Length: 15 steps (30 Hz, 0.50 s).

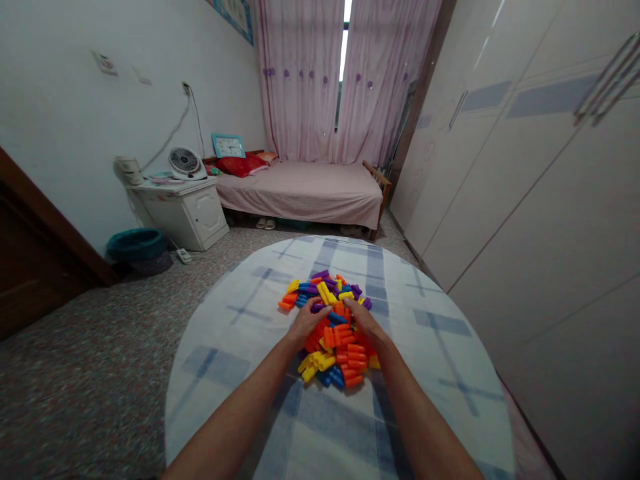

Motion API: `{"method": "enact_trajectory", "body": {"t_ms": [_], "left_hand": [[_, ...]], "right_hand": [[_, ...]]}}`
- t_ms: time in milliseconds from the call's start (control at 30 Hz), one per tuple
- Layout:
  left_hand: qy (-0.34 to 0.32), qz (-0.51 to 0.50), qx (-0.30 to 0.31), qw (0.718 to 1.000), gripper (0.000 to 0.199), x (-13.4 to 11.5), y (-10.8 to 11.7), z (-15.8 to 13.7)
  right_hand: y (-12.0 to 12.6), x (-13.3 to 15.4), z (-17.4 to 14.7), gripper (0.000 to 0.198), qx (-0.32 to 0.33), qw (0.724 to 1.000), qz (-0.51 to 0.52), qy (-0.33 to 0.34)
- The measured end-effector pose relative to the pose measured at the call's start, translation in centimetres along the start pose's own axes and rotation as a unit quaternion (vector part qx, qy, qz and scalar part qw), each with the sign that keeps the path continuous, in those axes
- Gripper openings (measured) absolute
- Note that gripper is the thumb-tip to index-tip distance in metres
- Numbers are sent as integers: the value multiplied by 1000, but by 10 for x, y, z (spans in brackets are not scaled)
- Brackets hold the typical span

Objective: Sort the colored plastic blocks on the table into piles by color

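Note:
A pile of plastic building blocks (338, 337) in orange, yellow, blue and purple lies on the table, each shaped like joined rounded rods. My left hand (306, 323) reaches into its left side, with thumb and forefinger apart. A purple block (318, 307) shows in that gap; whether the fingers touch it is unclear. Opposite, my right hand (366, 319) rests against the pile's right side, its thumb stretched out and the other fingers mostly hidden. Orange and blue blocks lie between both hands. Closer to me are a yellow block (316, 365) and some orange blocks (352, 363).
The round table (220, 400) has a white and blue checked cloth. Beyond it stands a bed (305, 190) below pink curtains. At left are a white cabinet (200, 217) with a fan (186, 162) and a waste bin (137, 245). A wardrobe (540, 220) lines the right.

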State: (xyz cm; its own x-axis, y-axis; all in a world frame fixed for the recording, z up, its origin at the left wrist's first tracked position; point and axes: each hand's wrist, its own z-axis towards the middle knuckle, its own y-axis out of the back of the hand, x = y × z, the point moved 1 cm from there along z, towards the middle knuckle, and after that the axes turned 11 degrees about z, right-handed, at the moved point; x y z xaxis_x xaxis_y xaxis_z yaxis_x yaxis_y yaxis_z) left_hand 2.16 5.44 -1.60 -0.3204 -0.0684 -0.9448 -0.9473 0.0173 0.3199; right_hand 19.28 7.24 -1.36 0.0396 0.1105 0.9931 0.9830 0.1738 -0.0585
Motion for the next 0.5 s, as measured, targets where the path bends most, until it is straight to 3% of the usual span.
{"method": "enact_trajectory", "body": {"t_ms": [133, 267, 433, 500], "left_hand": [[-76, -25, -14, 997, 50, -14, -3, 3], [-194, 10, 13, 981, 38, -29, 5, -6], [-254, 89, 89, 959, 27, -35, 16, -35], [-264, 137, 81, 951, 26, -34, 23, -49]], "right_hand": [[-8, 5, -4, 51, 13, 997, 72, -11], [-8, 18, -17, 43, 50, 986, 161, 11], [-4, 35, -41, 41, 74, 991, 89, 69], [1, 41, -54, 41, 61, 994, 27, 84]]}}
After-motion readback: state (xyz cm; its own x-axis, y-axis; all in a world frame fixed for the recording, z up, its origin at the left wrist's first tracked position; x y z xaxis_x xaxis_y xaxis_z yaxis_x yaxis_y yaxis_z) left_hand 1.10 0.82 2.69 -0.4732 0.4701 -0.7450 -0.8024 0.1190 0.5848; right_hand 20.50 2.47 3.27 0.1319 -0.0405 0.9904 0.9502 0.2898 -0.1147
